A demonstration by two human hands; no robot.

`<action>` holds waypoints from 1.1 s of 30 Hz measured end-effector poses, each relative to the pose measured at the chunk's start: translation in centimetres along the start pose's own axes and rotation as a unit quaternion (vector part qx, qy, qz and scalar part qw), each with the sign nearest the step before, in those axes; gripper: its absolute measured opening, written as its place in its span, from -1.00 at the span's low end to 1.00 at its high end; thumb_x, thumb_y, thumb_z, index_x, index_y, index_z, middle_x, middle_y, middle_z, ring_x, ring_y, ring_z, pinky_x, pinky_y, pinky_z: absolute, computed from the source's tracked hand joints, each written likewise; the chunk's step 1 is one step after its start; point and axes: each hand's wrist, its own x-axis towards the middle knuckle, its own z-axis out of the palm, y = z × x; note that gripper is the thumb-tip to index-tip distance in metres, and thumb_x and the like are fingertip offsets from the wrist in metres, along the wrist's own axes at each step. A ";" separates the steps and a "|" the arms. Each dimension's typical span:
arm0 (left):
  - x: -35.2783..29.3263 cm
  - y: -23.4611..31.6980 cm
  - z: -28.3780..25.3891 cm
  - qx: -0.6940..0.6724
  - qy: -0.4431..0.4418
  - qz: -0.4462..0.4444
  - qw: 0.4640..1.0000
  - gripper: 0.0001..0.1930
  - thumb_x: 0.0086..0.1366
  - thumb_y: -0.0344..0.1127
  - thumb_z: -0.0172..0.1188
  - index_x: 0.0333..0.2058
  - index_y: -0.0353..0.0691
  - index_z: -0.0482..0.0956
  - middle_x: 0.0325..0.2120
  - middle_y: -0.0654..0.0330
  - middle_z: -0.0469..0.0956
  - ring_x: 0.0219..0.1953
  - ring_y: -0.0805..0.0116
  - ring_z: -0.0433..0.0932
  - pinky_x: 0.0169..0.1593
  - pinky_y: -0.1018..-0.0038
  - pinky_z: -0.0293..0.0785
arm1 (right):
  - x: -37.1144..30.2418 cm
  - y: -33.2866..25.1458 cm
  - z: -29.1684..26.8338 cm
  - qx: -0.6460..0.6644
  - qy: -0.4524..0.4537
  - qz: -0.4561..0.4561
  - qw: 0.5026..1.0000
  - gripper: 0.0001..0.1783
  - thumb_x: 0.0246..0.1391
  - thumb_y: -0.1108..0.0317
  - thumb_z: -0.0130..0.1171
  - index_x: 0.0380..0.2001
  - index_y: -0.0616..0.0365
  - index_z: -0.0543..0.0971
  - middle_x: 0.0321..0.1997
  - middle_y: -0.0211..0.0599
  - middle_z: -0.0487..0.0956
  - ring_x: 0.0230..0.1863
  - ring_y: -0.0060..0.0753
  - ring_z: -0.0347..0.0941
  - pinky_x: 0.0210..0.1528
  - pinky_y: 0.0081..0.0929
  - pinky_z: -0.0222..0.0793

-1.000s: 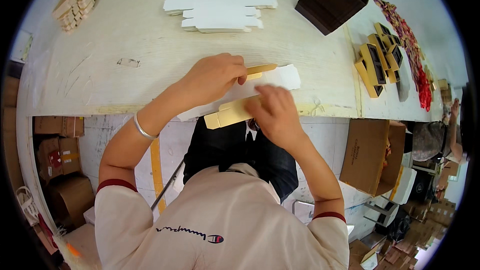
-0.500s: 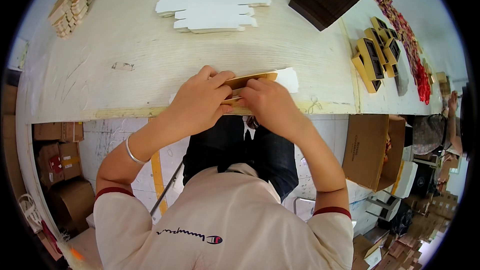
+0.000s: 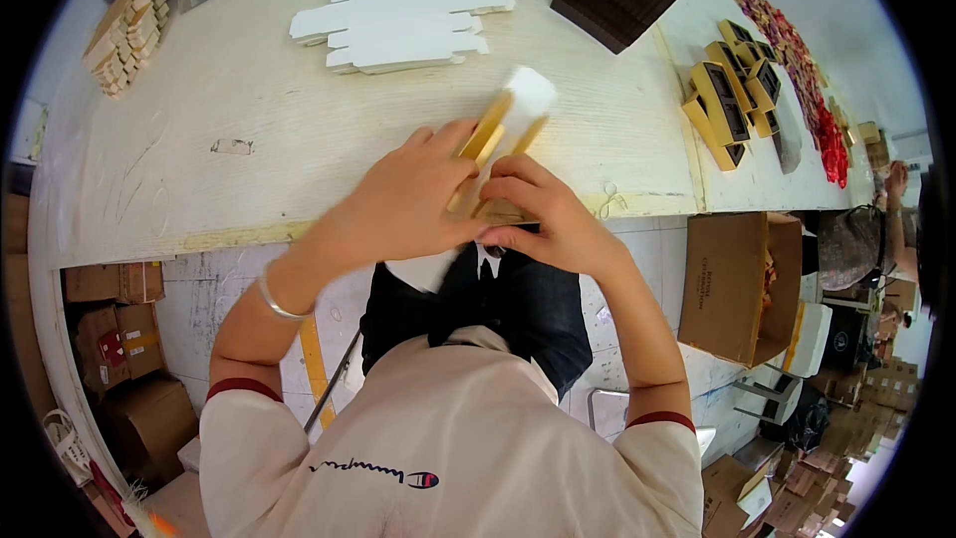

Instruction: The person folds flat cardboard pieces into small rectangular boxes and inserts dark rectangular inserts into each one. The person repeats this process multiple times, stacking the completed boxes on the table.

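Curled fingers of the left hand (image 3: pixel 423 187) and right hand (image 3: pixel 546 207) pinch the gold carton (image 3: pixel 487 128), its walls raised, over the near edge of the table (image 3: pixel 299 159). Even pressure along each crease should keep the walls square without buckling.

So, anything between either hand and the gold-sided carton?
Nothing visible. The left hand and right hand are both directly on the carton. The nearest loose pile, the flat white cardboard stack, lies farther back on the table, apart from both hands.
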 end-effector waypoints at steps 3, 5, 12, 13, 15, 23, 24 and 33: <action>-1.6 -2.0 -1.7 -0.130 -0.085 0.037 0.987 -0.45 -0.03 -0.36 0.35 -0.02 -0.35 0.43 0.23 0.02 0.05 -0.02 0.07 0.38 -0.02 0.33 0.48 | -0.4 0.1 -0.7 -0.024 -0.013 -0.014 1.000 -0.62 -0.17 0.31 0.36 -0.23 0.15 0.54 -0.07 -0.17 0.39 -0.12 -0.14 0.40 -0.10 -0.33 0.38; -1.9 -2.0 -1.7 -0.159 -0.111 0.000 0.981 -0.46 -0.08 -0.45 0.38 -0.05 -0.33 0.47 0.20 0.07 0.13 -0.04 0.12 0.37 -0.06 0.36 0.50 | -0.3 0.1 -0.5 -0.112 0.003 -0.060 0.992 -0.63 -0.21 0.30 0.38 -0.27 0.14 0.56 -0.09 -0.20 0.41 -0.18 -0.16 0.41 -0.14 -0.34 0.38; -1.4 -4.8 1.7 -0.043 0.050 0.213 0.975 -0.66 -0.17 -0.33 0.44 -0.38 -0.24 0.54 -0.31 0.22 0.48 -0.30 0.21 0.45 -0.27 0.42 0.44 | -1.3 -0.1 1.9 -0.196 0.068 -0.151 0.967 -0.72 -0.25 0.32 0.35 -0.41 0.14 0.54 -0.23 -0.28 0.42 -0.37 -0.27 0.37 -0.32 -0.43 0.31; -1.3 -4.7 2.1 -0.046 0.066 0.218 0.973 -0.66 -0.18 -0.32 0.44 -0.39 -0.24 0.53 -0.36 0.23 0.48 -0.33 0.22 0.45 -0.28 0.41 0.43 | -1.3 0.1 1.9 -0.202 0.067 -0.152 0.965 -0.75 -0.26 0.34 0.35 -0.44 0.14 0.53 -0.26 -0.29 0.41 -0.38 -0.28 0.36 -0.31 -0.43 0.31; -1.2 -4.3 2.5 -0.055 0.084 0.205 0.974 -0.66 -0.20 -0.30 0.45 -0.41 -0.23 0.53 -0.42 0.23 0.47 -0.38 0.23 0.45 -0.31 0.40 0.42 | -1.0 0.1 1.8 -0.215 0.056 -0.144 0.964 -0.78 -0.24 0.40 0.34 -0.48 0.16 0.51 -0.32 -0.28 0.40 -0.39 -0.28 0.34 -0.34 -0.43 0.29; -0.9 -1.8 3.6 -0.074 0.111 0.083 0.988 -0.77 -0.10 -0.40 0.36 -0.47 -0.19 0.47 -0.52 0.22 0.43 -0.43 0.20 0.43 -0.36 0.34 0.39 | -0.4 0.2 2.7 -0.151 0.093 -0.088 0.980 -0.83 -0.19 0.58 0.25 -0.47 0.22 0.47 -0.36 -0.24 0.41 -0.39 -0.21 0.33 -0.36 -0.38 0.30; -0.9 -1.5 3.7 -0.081 0.117 0.073 0.987 -0.78 -0.11 -0.43 0.36 -0.48 -0.20 0.47 -0.54 0.22 0.42 -0.44 0.20 0.43 -0.39 0.36 0.38 | -0.7 0.1 2.7 -0.090 0.088 -0.051 0.991 -0.82 -0.19 0.58 0.24 -0.45 0.23 0.46 -0.33 -0.22 0.41 -0.35 -0.20 0.35 -0.31 -0.38 0.31; -0.9 -1.1 3.5 -0.154 0.070 0.007 0.986 -0.84 -0.03 -0.43 0.31 -0.55 -0.20 0.45 -0.59 0.20 0.43 -0.50 0.19 0.42 -0.42 0.37 0.34 | -2.8 -1.4 0.9 -0.202 0.029 -0.072 0.976 -0.33 -0.35 0.52 0.32 -0.01 0.21 0.41 0.14 -0.03 0.34 -0.06 -0.08 0.41 -0.05 -0.28 0.36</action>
